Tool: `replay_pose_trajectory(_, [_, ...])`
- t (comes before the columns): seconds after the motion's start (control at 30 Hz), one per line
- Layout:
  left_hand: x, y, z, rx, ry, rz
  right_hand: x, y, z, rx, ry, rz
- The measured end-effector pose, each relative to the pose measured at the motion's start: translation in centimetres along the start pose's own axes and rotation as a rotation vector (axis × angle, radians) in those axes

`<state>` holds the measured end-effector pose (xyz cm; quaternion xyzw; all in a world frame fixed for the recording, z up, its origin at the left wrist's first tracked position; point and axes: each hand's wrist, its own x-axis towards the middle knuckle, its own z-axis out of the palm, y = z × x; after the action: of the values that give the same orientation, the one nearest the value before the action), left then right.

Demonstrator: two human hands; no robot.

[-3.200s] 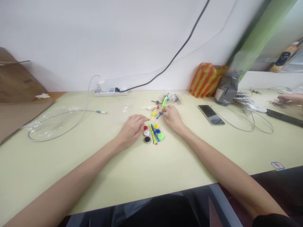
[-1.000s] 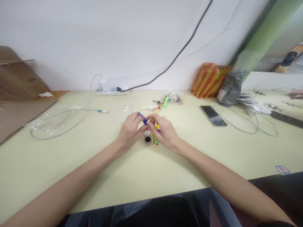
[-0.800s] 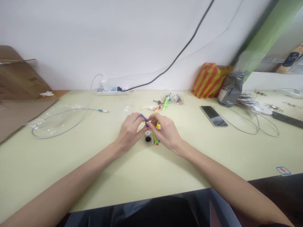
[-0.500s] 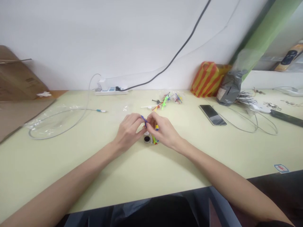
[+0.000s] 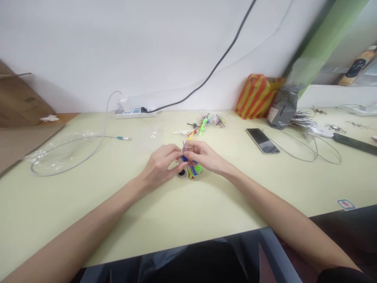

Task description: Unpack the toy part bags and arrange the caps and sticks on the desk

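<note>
My left hand (image 5: 163, 164) and my right hand (image 5: 205, 156) meet over the middle of the table, fingertips pinched on a small, thin blue plastic piece (image 5: 184, 157). One narrow end of it sticks up between the fingers; the rest is partly hidden by them. Just below, on the table, lie a round part with a black centre (image 5: 181, 173), a bright green round part (image 5: 198, 169) and several thin yellow, red and blue plastic pieces (image 5: 191, 171). My fingers partly cover this group, so I cannot tell how its parts join.
Behind my hands lie loose colourful plastic pieces (image 5: 203, 125) and small clear bags. A phone (image 5: 263, 141), a striped bag (image 5: 252, 96) and a grey bag (image 5: 281, 111) are to the right. A white cable (image 5: 85, 159), a cardboard box (image 5: 25, 98) and a power strip (image 5: 135, 113) are to the left.
The blue piece has turned more upright between my fingers. My right hand has shifted slightly, and the green round part now shows below it. The whole view has moved a little.
</note>
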<state>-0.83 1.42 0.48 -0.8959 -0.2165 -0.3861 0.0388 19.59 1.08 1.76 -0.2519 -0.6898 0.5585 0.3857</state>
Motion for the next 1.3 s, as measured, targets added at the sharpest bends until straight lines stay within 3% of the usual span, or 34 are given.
replay_pose_trajectory(0.27, [0.2,0.5,0.1,-0.103,-0.02,0.016,0.0,1.5,-0.7,0.19,-0.114,0.114])
replay_pose_trajectory(0.47, [0.1,0.4,0.1,-0.109,-0.003,0.062,0.1,0.8,-1.1,0.317,0.001,0.074])
replay_pose_trajectory(0.6, [-0.3,-0.2,0.4,-0.008,0.01,0.038,0.0,0.2,-2.0,0.251,0.093,0.025])
replay_pose_trajectory(0.77, [-0.7,-0.9,0.6,0.076,0.057,-0.031,-0.2,0.1,-1.3,0.082,0.084,0.076])
replay_pose_trajectory(0.97, [-1.0,-0.8,0.7,-0.05,0.107,-0.13,-0.1,-0.5,-0.2,-0.094,0.19,0.118])
replay_pose_trajectory(1.13, [-1.3,-0.6,1.0,-0.139,0.167,-0.203,0.0,-0.4,0.1,-0.177,0.186,0.149])
replay_pose_trajectory(1.3, [-1.0,-0.1,0.5,-0.117,0.134,-0.243,0.1,-2.2,-2.5,-0.363,0.27,0.08])
